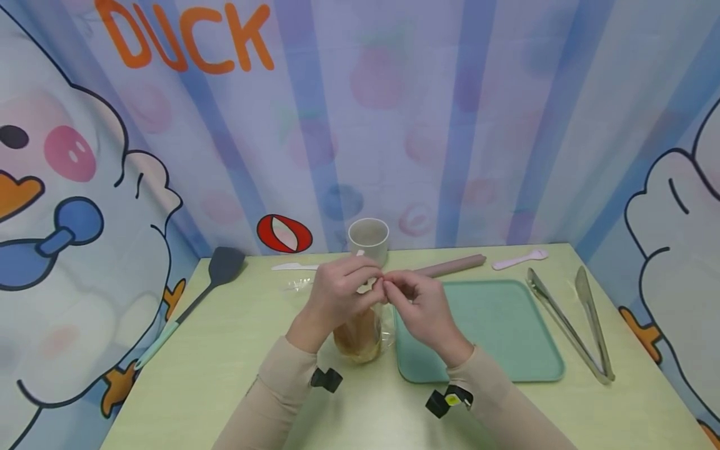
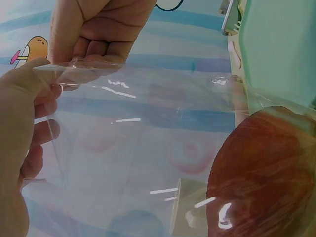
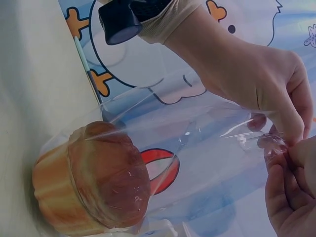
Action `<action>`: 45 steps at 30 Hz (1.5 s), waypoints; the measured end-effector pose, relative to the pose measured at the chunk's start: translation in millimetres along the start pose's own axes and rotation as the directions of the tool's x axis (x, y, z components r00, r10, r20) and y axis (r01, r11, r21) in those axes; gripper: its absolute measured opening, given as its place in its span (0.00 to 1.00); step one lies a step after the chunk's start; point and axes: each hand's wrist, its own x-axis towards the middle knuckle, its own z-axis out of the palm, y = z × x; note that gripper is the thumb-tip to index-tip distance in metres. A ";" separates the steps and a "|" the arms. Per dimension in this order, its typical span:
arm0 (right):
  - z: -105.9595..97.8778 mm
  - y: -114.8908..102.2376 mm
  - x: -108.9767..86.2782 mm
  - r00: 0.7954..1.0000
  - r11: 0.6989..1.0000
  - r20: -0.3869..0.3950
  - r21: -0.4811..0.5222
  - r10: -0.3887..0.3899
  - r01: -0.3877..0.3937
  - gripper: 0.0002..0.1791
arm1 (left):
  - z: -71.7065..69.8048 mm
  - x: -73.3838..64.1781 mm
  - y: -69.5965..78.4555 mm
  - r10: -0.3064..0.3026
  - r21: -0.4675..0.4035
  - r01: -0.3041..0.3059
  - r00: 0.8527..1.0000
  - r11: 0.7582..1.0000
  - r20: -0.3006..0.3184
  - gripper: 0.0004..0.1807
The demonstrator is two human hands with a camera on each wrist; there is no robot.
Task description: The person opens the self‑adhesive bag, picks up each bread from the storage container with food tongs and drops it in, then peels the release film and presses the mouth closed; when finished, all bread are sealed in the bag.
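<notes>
While left hand (image 1: 340,289) and right hand (image 1: 420,307) pinched the clear bag (image 2: 133,116), any uneven tug risked tipping the bread (image 1: 357,337) at their six o'clock.

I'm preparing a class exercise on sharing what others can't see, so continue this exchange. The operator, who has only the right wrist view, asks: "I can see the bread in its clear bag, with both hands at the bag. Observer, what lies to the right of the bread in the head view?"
Observer: A green tray lies to the right of the bread.
Operator: And what is to the right of that tray?
Observer: A pair of metal tongs, with the two arms spread apart.
</notes>
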 end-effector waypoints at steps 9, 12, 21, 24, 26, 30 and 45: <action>1.1 -0.7 2.3 1.000 1.000 0.027 -0.004 0.005 -0.004 0.06 | 4.0 -2.2 1.1 -0.035 0.113 0.029 0.998 0.993 0.053 0.03; 0.8 -1.0 3.0 0.999 1.000 0.032 -0.003 0.010 -0.010 0.06 | 4.0 -2.5 1.5 -0.046 0.149 0.037 0.998 0.988 0.054 0.02; 2.7 -0.2 2.4 0.999 0.999 0.007 0.011 0.042 -0.042 0.06 | 5.5 -5.7 4.7 -0.110 0.161 0.109 0.994 0.981 0.000 0.07; 3.6 0.1 1.9 0.998 0.998 0.010 0.017 0.060 -0.060 0.06 | 5.3 -7.6 4.6 -0.130 0.154 0.130 0.991 0.979 -0.010 0.07; 3.8 0.4 1.4 0.997 0.997 0.009 0.013 0.074 -0.074 0.07 | 3.7 -8.5 3.6 -0.148 0.148 0.150 0.989 0.978 -0.021 0.03; 3.1 0.0 0.7 0.992 0.992 -0.003 0.011 0.128 -0.128 0.07 | -1.8 -9.6 -0.2 -0.206 0.105 0.209 0.978 0.972 -0.043 0.06; -2.8 8.0 3.7 0.969 0.971 -0.068 0.059 0.237 -0.234 0.07 | -20.4 -16.6 -0.1 -0.418 -0.372 0.399 0.908 0.838 0.033 0.09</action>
